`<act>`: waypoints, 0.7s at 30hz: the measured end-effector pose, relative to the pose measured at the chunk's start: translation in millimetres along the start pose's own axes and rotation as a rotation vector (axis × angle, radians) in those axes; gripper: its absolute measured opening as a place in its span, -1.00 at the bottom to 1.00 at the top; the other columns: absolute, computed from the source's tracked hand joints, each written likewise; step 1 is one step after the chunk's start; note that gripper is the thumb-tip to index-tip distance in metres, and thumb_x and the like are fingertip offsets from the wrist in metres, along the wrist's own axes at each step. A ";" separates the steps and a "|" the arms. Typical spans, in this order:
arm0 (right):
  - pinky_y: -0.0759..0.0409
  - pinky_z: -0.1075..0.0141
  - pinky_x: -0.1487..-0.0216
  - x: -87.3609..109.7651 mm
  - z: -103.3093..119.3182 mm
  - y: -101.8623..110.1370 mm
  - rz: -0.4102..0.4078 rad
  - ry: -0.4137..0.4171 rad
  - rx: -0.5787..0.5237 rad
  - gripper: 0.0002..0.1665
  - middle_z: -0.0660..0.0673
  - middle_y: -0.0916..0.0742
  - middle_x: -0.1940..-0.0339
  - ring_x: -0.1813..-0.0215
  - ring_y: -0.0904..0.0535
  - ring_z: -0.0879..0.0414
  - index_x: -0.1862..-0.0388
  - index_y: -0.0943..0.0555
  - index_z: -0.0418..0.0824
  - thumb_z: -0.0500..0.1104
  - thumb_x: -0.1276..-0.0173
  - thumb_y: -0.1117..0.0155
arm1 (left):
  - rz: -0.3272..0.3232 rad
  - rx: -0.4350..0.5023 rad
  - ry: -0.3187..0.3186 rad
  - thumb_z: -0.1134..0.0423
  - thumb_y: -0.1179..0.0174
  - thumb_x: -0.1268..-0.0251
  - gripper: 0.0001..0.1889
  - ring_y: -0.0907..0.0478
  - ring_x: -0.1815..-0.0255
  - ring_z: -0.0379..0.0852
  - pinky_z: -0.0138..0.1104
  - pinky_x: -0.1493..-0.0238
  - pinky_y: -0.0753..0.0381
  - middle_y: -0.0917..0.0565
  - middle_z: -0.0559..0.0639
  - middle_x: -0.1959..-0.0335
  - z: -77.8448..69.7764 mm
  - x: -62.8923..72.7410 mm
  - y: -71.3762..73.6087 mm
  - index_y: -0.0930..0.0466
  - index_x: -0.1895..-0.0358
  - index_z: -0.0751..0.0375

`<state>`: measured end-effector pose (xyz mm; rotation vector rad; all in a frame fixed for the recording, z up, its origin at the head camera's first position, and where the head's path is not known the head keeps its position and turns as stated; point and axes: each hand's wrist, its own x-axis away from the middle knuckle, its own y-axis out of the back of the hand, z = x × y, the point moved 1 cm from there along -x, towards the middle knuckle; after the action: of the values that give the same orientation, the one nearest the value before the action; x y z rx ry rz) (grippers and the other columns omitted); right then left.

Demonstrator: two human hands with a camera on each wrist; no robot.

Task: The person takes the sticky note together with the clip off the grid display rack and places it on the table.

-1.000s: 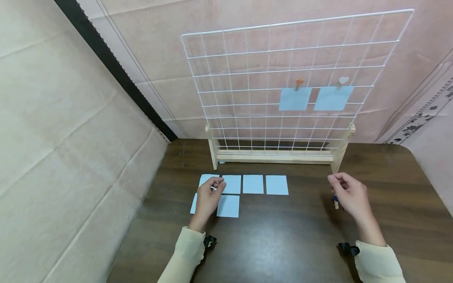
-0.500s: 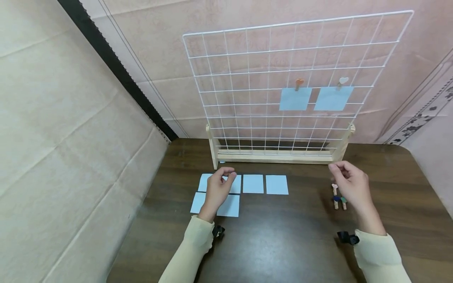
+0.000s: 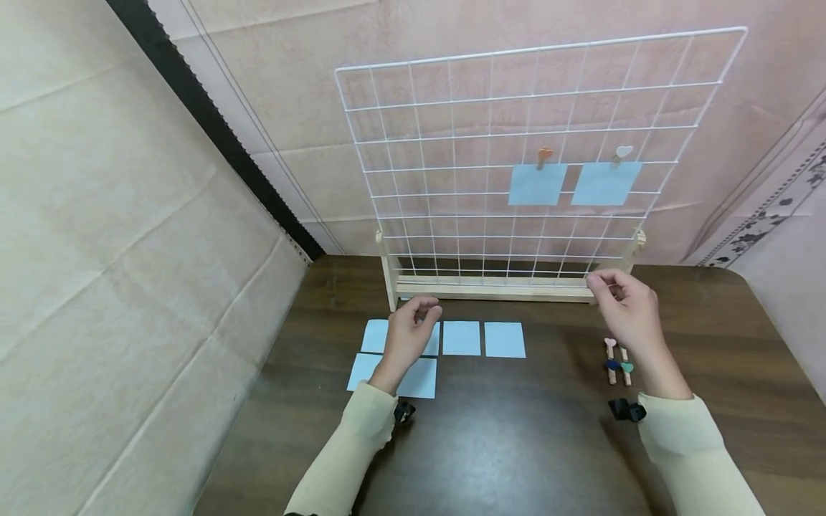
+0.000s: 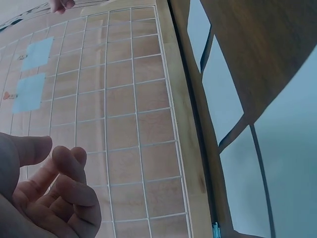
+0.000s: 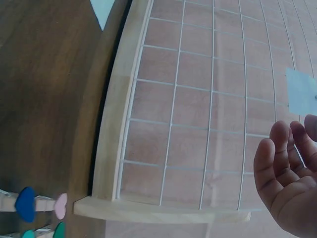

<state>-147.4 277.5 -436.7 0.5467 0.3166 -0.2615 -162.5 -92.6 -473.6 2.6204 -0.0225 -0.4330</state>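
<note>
My left hand [image 3: 413, 333] hovers above several pale blue square papers [image 3: 461, 338] laid in rows on the table. Its thumb and loosely curled fingers hold nothing in the left wrist view. At the right, my right hand [image 3: 624, 308] is raised before the right end of a white wire grid [image 3: 540, 49]. Its fingers bend loosely and nothing shows in them. Two blue papers hang on the grid: one [image 3: 538, 186] under an orange heart clothespin [image 3: 544, 154], the other [image 3: 606, 185] under a white heart clothespin [image 3: 623, 152].
Several small heart clothespins lie on the table near my right wrist, among them a dark blue one [image 5: 25, 204] and a pink one [image 5: 60, 206]. The grid stands in a pale wooden base [image 3: 490, 290] along the back of the brown table [image 3: 503, 430].
Both hands have risen and moved toward the grid, the left also shifting right. The clothespins on the table have come into fuller view. The hung papers stay in place.
</note>
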 end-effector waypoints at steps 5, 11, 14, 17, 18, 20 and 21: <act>-0.46 0.45 0.41 -9.4 5.9 -2.9 -0.028 0.034 -0.004 -0.64 0.32 -0.69 0.49 0.40 -0.60 0.40 0.02 -0.74 -0.28 0.00 -0.63 -0.25 | 0.003 -0.004 -0.020 0.19 -0.25 -0.58 -0.79 -0.55 0.34 -0.16 -0.35 0.34 -0.52 -0.77 -0.02 0.22 -1.8 -7.4 -1.3 -0.75 -0.06 0.20; -0.46 0.45 0.49 -22.0 13.1 -3.6 -0.032 0.068 -0.013 -0.63 -0.04 -0.76 0.46 0.42 -0.60 0.33 0.00 -0.72 -0.30 0.00 -0.64 -0.22 | 0.018 -0.001 -0.044 0.17 -0.24 -0.60 -0.77 -0.48 0.45 -0.18 -0.36 0.44 -0.47 -0.77 -0.01 0.17 -7.4 -15.4 -5.3 -0.73 -0.10 0.19; -0.49 0.47 0.46 -27.7 16.5 -3.1 -0.029 0.075 -0.028 -0.64 -0.05 -0.76 0.45 0.43 -0.61 0.29 -0.03 -0.72 -0.31 -0.02 -0.65 -0.22 | 0.020 0.003 -0.064 0.16 -0.23 -0.60 -0.77 -0.42 0.55 -0.18 -0.35 0.51 -0.43 -0.77 0.01 0.16 -12.6 -19.2 -7.5 -0.73 -0.11 0.19; -0.50 0.49 0.38 -32.9 20.3 -2.8 -0.023 0.067 -0.044 -0.63 0.13 -0.73 0.48 0.50 -0.61 0.31 -0.07 -0.71 -0.30 -0.01 -0.65 -0.21 | 0.015 0.004 -0.067 0.17 -0.22 -0.60 -0.77 -0.41 0.59 -0.20 -0.36 0.54 -0.44 -0.76 0.02 0.16 -18.3 -23.1 -9.3 -0.73 -0.11 0.18; -0.50 0.49 0.37 -35.0 21.5 -2.6 -0.021 0.066 -0.053 -0.62 0.19 -0.72 0.48 0.49 -0.61 0.31 -0.08 -0.71 -0.30 -0.01 -0.65 -0.21 | 0.015 0.004 -0.067 0.17 -0.22 -0.60 -0.77 -0.41 0.60 -0.21 -0.36 0.54 -0.45 -0.76 0.03 0.16 -20.4 -24.6 -9.9 -0.73 -0.11 0.18; -0.49 0.50 0.35 -38.9 24.3 -2.0 -0.020 0.071 -0.061 -0.62 0.28 -0.69 0.46 0.48 -0.61 0.34 -0.10 -0.70 -0.31 -0.03 -0.65 -0.20 | 0.018 0.012 -0.068 0.17 -0.22 -0.60 -0.77 -0.42 0.62 -0.22 -0.35 0.56 -0.46 -0.76 0.04 0.14 -24.9 -27.6 -11.1 -0.73 -0.12 0.18; -0.49 0.50 0.35 -41.0 26.4 -1.7 -0.022 0.075 -0.060 -0.63 0.31 -0.68 0.45 0.45 -0.62 0.33 -0.11 -0.70 -0.31 -0.03 -0.66 -0.20 | 0.021 0.018 -0.066 0.16 -0.21 -0.60 -0.76 -0.41 0.65 -0.21 -0.35 0.59 -0.45 -0.76 0.04 0.14 -27.3 -29.2 -11.6 -0.73 -0.12 0.17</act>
<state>-179.7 268.2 -401.3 0.4948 0.4017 -0.2520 -182.6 -67.2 -447.5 2.6207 -0.0758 -0.5138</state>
